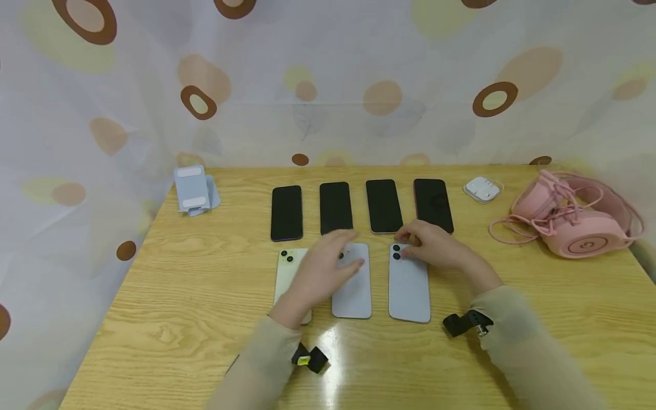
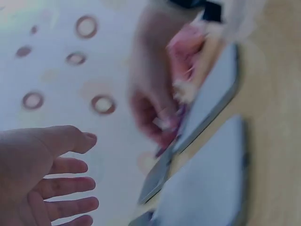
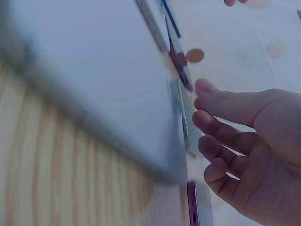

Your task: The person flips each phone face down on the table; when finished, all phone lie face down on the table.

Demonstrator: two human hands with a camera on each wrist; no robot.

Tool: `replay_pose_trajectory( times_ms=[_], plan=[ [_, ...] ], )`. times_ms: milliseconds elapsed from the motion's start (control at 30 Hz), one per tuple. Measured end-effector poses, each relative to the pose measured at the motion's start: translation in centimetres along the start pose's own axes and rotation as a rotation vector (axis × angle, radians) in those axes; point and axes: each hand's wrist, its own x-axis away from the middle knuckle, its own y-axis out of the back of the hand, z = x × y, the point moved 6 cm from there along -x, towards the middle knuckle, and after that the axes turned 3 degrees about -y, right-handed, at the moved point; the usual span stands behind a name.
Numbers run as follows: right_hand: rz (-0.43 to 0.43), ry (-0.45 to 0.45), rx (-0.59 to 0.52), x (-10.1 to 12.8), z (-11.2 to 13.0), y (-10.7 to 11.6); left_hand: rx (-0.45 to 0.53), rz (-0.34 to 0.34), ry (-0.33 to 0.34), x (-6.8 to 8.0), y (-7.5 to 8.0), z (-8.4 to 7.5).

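Three phones lie back side up in the near row: a pale yellow phone (image 1: 282, 279), a white phone (image 1: 353, 296) in the middle and a pale lilac phone (image 1: 410, 293) on the right. My left hand (image 1: 320, 265) hovers over the gap between the yellow and white phones, thumb and fingers spread and holding nothing; it partly hides both. My right hand (image 1: 430, 245) is at the top end of the lilac phone, fingertips beside its camera lenses. In the right wrist view its fingers (image 3: 221, 129) are loosely bent with nothing between them.
Behind them stands a row of several phones with dark screens up, among them a black phone (image 1: 287, 213) at the left. A light blue phone stand (image 1: 192, 188) is at the back left. White wired earphones (image 1: 482, 189) and pink headphones (image 1: 589, 233) lie on the right of the wooden table (image 1: 169, 319).
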Motion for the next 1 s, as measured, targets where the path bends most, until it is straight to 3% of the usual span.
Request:
replay_pose_trajectory(
  times_ms=[133,233,367,533,700,833,1000],
  plan=[
    [-0.039,0.004,-0.099,-1.9,2.2,-0.8,0.169,-0.181,0.118,0.0,3.6,4.2],
    [-0.052,-0.006,-0.170,-3.7,4.1,-1.9,0.255,-0.284,0.180,0.1,5.4,7.5],
    [-0.037,-0.047,-0.290,-6.5,6.6,-3.7,0.369,-0.363,0.292,0.2,6.7,11.8],
    [-0.025,-0.107,-0.434,-10.0,8.8,-6.2,0.412,-0.428,0.428,0.3,7.1,16.1],
    [-0.019,-0.201,-0.480,-12.1,9.6,-8.5,0.414,-0.424,0.506,1.0,6.0,18.4],
    [-0.022,-0.257,-0.524,-13.0,10.0,-9.5,0.358,-0.414,0.490,1.0,5.3,19.2],
    [-0.029,-0.263,-0.555,-13.3,10.4,-9.6,0.336,-0.420,0.469,0.5,5.2,19.2]
  ],
)
